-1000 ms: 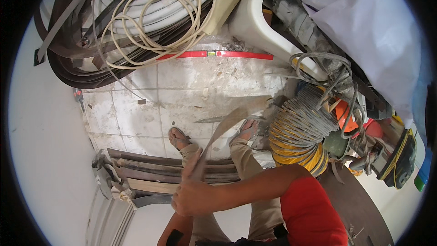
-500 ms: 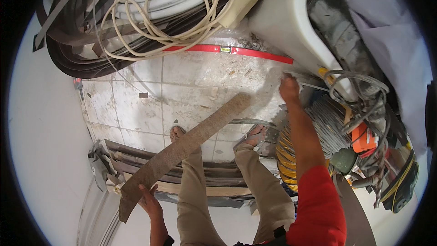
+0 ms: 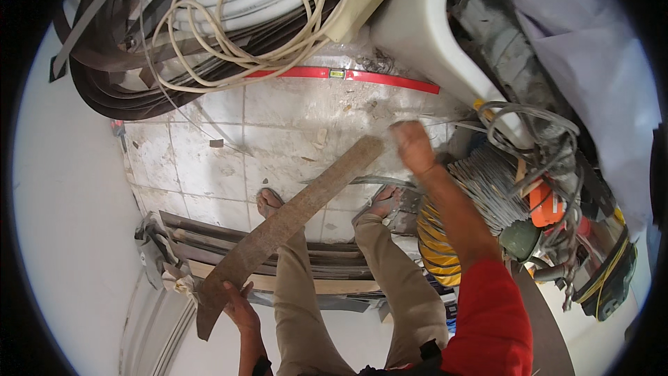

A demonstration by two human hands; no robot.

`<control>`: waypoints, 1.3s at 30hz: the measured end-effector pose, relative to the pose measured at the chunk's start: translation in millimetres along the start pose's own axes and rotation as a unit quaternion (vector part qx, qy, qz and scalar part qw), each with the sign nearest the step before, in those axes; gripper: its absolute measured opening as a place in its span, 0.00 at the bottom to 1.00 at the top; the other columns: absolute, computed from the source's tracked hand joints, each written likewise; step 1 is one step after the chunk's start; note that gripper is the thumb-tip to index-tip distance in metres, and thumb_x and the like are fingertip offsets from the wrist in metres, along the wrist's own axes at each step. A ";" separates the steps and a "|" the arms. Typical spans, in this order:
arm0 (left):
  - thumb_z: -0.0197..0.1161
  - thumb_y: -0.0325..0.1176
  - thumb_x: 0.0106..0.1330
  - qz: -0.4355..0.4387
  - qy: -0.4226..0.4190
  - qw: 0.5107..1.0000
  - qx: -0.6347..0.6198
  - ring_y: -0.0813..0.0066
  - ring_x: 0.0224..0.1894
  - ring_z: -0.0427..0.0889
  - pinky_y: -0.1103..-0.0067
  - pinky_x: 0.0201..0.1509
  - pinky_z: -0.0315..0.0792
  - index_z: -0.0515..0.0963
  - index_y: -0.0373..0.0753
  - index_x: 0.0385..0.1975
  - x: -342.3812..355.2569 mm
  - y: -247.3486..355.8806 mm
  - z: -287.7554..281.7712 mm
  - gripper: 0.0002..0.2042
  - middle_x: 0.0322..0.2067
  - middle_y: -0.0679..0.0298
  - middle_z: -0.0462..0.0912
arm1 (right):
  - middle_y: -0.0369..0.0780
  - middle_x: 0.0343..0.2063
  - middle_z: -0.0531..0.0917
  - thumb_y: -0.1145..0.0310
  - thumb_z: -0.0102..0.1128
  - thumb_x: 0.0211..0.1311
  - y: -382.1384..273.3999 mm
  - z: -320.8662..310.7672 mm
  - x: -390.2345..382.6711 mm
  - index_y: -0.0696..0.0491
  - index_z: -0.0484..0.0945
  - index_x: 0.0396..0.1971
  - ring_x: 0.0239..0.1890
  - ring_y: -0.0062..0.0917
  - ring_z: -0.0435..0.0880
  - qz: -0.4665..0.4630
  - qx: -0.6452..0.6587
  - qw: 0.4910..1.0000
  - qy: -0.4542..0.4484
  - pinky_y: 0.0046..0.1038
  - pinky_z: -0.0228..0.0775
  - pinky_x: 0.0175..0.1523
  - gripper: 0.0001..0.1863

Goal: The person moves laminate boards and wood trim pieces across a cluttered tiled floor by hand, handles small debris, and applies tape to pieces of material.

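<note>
My left hand (image 3: 242,308) grips a long, narrow brown strip of board (image 3: 292,210) near its lower end, thumb on top and the other fingers mostly hidden beneath. Tilted, the strip runs up to the right across my legs, and its far end is rounded. Just right of that far end is my right hand (image 3: 415,147), its fingers curled closed and somewhat blurred. Whatever it may hold is too small to make out. A thin pale line shows beside that hand.
Coiled cable (image 3: 229,0) and dark strips are heaped at the far left. A red spirit level (image 3: 390,81) lies beyond my hands. Stacked strips (image 3: 327,271) lie behind my feet. At right are a yellow duct hose (image 3: 438,240), a white basin-like piece (image 3: 417,21) and tangled cords (image 3: 557,132).
My right hand has moved left and nearer, close to the strip's far end. My left hand and the strip's lower end have shifted slightly right.
</note>
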State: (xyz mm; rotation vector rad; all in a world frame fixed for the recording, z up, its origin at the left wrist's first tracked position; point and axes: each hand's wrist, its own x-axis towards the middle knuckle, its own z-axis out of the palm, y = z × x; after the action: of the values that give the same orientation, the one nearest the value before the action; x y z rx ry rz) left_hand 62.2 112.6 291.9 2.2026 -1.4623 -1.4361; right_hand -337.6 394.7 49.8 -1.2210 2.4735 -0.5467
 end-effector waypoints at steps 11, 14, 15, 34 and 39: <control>0.53 0.50 0.75 0.041 -0.153 0.987 0.024 0.64 0.54 0.78 0.70 0.61 0.71 0.65 0.29 0.62 -34.1 83.0 -39.6 0.29 0.57 0.55 0.73 | 0.43 0.39 0.80 0.74 0.61 0.43 -268.9 -156.2 42.2 0.56 0.80 0.46 0.42 0.36 0.80 -0.147 0.222 0.958 0.108 0.38 0.72 0.46 0.24; 0.53 0.50 0.75 0.013 -0.171 0.984 0.038 0.62 0.55 0.77 0.71 0.64 0.66 0.65 0.31 0.63 -56.5 117.7 -46.2 0.29 0.57 0.55 0.74 | 0.42 0.40 0.79 0.72 0.62 0.45 -325.4 -193.0 55.1 0.57 0.78 0.49 0.42 0.35 0.79 -0.197 0.281 0.931 0.126 0.37 0.71 0.46 0.25; 0.53 0.50 0.75 0.007 -0.170 0.984 0.045 0.62 0.55 0.77 0.71 0.64 0.65 0.66 0.31 0.63 -62.8 129.8 -52.7 0.29 0.57 0.55 0.75 | 0.42 0.40 0.79 0.71 0.62 0.45 -349.7 -202.7 57.8 0.57 0.78 0.49 0.42 0.35 0.79 -0.215 0.301 0.919 0.134 0.37 0.71 0.46 0.25; 0.56 0.50 0.73 0.161 -0.184 0.970 0.002 0.63 0.56 0.75 0.71 0.65 0.64 0.67 0.30 0.63 -136.6 252.6 -238.5 0.29 0.56 0.54 0.76 | 0.40 0.31 0.75 0.72 0.61 0.58 -700.2 -445.2 76.1 0.56 0.78 0.45 0.35 0.33 0.76 -0.317 0.512 0.763 0.235 0.33 0.69 0.38 0.14; 0.57 0.49 0.73 0.212 -0.167 0.963 -0.017 0.63 0.57 0.75 0.71 0.66 0.64 0.67 0.30 0.63 -130.9 257.5 -235.5 0.30 0.56 0.53 0.76 | 0.40 0.31 0.75 0.75 0.65 0.57 -696.7 -465.9 79.4 0.57 0.78 0.46 0.35 0.33 0.75 -0.271 0.546 0.741 0.284 0.34 0.70 0.37 0.16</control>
State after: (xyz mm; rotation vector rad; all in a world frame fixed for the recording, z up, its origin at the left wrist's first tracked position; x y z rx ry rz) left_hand 65.1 -6.5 645.0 1.5390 -1.8502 -1.7022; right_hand -118.8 30.5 776.6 -1.2383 1.4207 -2.3694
